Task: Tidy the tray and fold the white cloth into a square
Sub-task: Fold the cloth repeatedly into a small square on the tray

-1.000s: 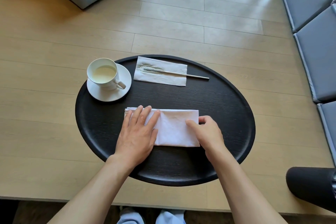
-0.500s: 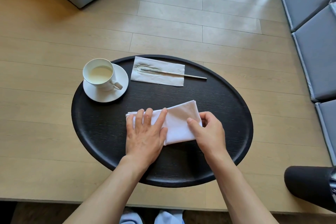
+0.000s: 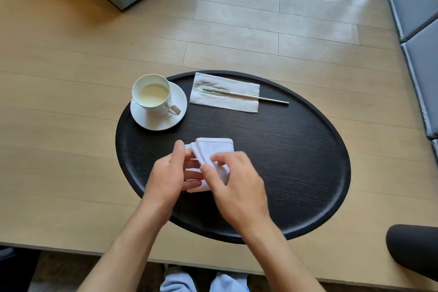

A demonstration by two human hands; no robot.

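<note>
The tray point(image 3: 296, 154) is a black oval with a low raised rim and a fine wood grain, lying flat on a pale wooden surface, its long axis running from far left to near right. The white cloth point(image 3: 213, 149) sits on the tray's left half, toward the near side, folded into a compact block several layers thick (the stacked edges show along its left side). Its far edge is a smooth rounded fold and its far right corner is neat. Its near part is covered, so its full outline cannot be made out.
</note>
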